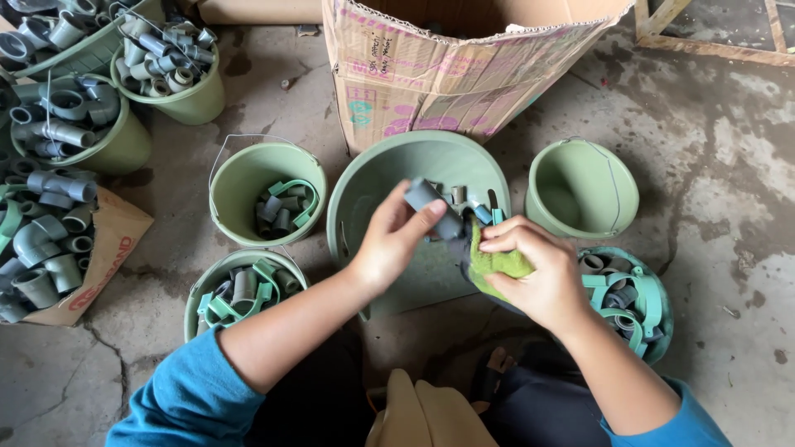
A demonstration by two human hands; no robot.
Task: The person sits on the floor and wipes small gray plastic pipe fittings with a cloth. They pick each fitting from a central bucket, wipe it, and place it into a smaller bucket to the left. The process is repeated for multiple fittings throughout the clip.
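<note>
Blue sleeves frame the bottom edge, and above them the left hand [389, 244] pinches a grey pipe fitting [435, 207] at centre frame while the right hand [534, 273] is clenched on a yellow-green cloth [495, 263] just beside it. That fingertip pinch looks light; the fitting could slip into the wide green basin [364, 190] beneath. Green buckets [240, 178] crowd left and right, a cardboard box [431, 66] stands close behind, so elbow room is tight
</note>
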